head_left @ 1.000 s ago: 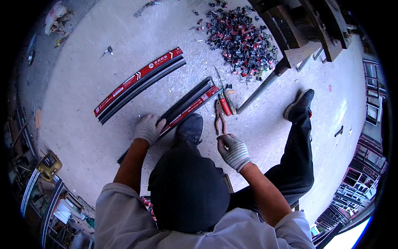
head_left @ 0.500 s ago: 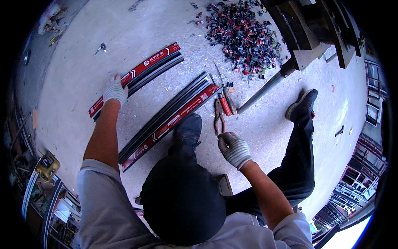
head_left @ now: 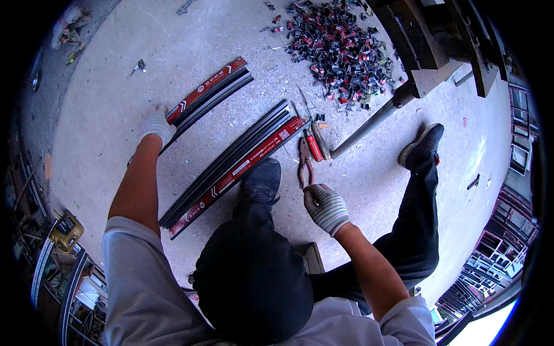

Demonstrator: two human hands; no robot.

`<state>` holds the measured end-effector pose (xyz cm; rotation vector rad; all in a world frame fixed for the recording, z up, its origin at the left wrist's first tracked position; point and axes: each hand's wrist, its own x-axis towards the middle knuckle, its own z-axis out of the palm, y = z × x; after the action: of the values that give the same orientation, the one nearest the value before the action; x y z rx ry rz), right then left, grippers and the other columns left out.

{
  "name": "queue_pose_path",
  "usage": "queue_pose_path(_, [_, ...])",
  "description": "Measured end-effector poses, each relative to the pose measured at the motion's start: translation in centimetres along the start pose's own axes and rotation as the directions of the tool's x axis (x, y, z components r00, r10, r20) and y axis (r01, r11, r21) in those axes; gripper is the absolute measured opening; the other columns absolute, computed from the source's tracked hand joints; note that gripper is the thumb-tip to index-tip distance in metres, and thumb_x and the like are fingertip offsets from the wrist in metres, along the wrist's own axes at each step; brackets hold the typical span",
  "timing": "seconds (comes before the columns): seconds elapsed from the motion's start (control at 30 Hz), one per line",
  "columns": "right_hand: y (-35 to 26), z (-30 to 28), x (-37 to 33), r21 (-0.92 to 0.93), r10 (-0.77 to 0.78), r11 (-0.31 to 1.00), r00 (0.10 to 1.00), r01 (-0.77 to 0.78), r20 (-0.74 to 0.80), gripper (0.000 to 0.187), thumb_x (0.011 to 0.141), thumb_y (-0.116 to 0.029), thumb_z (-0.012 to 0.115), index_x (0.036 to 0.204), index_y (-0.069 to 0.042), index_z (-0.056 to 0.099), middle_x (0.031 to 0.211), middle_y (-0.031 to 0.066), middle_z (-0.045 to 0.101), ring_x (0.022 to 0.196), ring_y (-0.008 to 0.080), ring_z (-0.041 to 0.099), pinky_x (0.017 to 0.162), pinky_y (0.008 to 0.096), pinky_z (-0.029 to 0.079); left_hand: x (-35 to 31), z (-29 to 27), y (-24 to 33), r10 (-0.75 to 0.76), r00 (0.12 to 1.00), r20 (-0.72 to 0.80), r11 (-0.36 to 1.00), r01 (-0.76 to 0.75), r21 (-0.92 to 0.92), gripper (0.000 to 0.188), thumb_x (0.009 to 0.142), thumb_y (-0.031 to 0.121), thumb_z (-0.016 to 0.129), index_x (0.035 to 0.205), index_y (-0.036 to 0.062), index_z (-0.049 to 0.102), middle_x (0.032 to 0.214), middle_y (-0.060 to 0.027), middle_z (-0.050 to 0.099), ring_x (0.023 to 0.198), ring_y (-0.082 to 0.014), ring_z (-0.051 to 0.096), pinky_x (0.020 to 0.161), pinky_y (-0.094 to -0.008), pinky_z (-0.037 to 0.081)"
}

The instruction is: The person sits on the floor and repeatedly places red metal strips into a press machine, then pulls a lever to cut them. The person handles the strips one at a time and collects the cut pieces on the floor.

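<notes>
My left hand (head_left: 157,125), in a striped knit glove, is closed around the far-left black profile strip (head_left: 214,97), which has red printed film on one face. My wrist and forearm hide its lower end. Between my arms, a second group of black profiles with red film (head_left: 236,167) lies aslant on the floor beside my shoe. My right hand (head_left: 326,209), gloved too, is closed in a loose fist just below the handles of the pliers (head_left: 305,162); its palm is hidden. Next to the pliers lie a red-handled tool (head_left: 313,145) and another thin-bladed tool (head_left: 321,141).
A heap of small black and red offcuts (head_left: 340,52) spreads over the floor at the far side. A dark metal stand (head_left: 430,75) with a round bar leg (head_left: 369,127) rises at right. Frames (head_left: 490,259) stack along the right edge; a yellow device (head_left: 66,232) stands at left.
My left hand has shifted slightly left, and the far-left profile has slid a little left and away with it. My right hand has stayed in place.
</notes>
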<state>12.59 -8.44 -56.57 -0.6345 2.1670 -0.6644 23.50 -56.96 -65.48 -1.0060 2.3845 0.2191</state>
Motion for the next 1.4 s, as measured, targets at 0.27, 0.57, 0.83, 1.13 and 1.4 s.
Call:
queue_pose_path(0.27, [-0.2, 0.1, 0.3, -0.003, -0.008, 1.0, 1.0, 0.008, 0.002, 0.011, 0.089, -0.012, 0.063, 0.097, -0.005, 0.067, 0.087, 0.0201, 0.067, 0.075, 0.0403, 0.066, 0.067, 0.046, 0.054, 1.3, 3.0, -4.1, 0.005, 0.99, -0.144, 1.0, -0.008, -0.021, 0.054, 0.093, 0.031, 0.053, 0.139, 0.0025, 0.054, 0.131, -0.0286, 0.059, 0.118, -0.0438, 0.06, 0.104, -0.0465, 0.047])
queue_pose_path(0.57, [-0.4, -0.2, 0.7, -0.032, 0.014, 0.999, 1.0, -0.014, 0.005, 0.011, 0.09, -0.015, 0.063, 0.095, -0.005, 0.065, 0.087, 0.0191, 0.066, 0.075, 0.0403, 0.066, 0.067, 0.0463, 0.054, 0.1, 1.6, -2.0, 0.063, 0.996, -0.065, 0.995, -0.058, 0.078, 0.047, 0.1, 0.04, 0.053, 0.128, 0.0028, 0.056, 0.122, -0.0256, 0.062, 0.111, -0.0431, 0.061, 0.094, -0.0498, 0.051])
queue_pose_path(0.83, [-0.4, -0.8, 1.2, -0.042, -0.023, 0.999, 1.0, 0.023, -0.009, 0.011, 0.09, -0.015, 0.064, 0.093, -0.005, 0.065, 0.087, 0.0203, 0.066, 0.075, 0.0425, 0.065, 0.067, 0.0479, 0.054, 0.7, 1.7, -1.4, 0.114, 0.99, -0.077, 0.985, -0.103, 0.139, 0.045, 0.097, 0.032, 0.057, 0.13, 0.0025, 0.053, 0.125, -0.0253, 0.058, 0.108, -0.0425, 0.063, 0.091, -0.0497, 0.052])
queue_pose_path(1.13, [-1.7, -1.7, 3.3, 0.002, -0.08, 0.997, 0.994, 0.08, -0.069, 0.011, 0.091, -0.012, 0.063, 0.097, -0.003, 0.066, 0.087, 0.0187, 0.066, 0.077, 0.0365, 0.066, 0.068, 0.043, 0.053, -2.9, -3.5, 1.4, 0.127, 0.983, -0.132, 0.992, -0.128, 0.006, 0.044, 0.096, 0.031, 0.057, 0.13, 0.0016, 0.054, 0.115, -0.0292, 0.063, 0.099, -0.0454, 0.065, 0.086, -0.0532, 0.051])
queue_pose_path(1.4, [-7.4, -4.5, 8.1, 0.097, -0.145, 0.982, 0.979, 0.16, -0.145, 0.012, 0.091, -0.014, 0.063, 0.093, -0.002, 0.064, 0.085, 0.0223, 0.064, 0.078, 0.0416, 0.065, 0.069, 0.0466, 0.052, -11.3, -5.4, 4.8, 0.287, 0.93, -0.228, 0.832, -0.36, -0.422, 0.051, 0.099, 0.031, 0.058, 0.136, -0.003, 0.051, 0.117, -0.0321, 0.064, 0.108, -0.0458, 0.064, 0.093, -0.0476, 0.05])
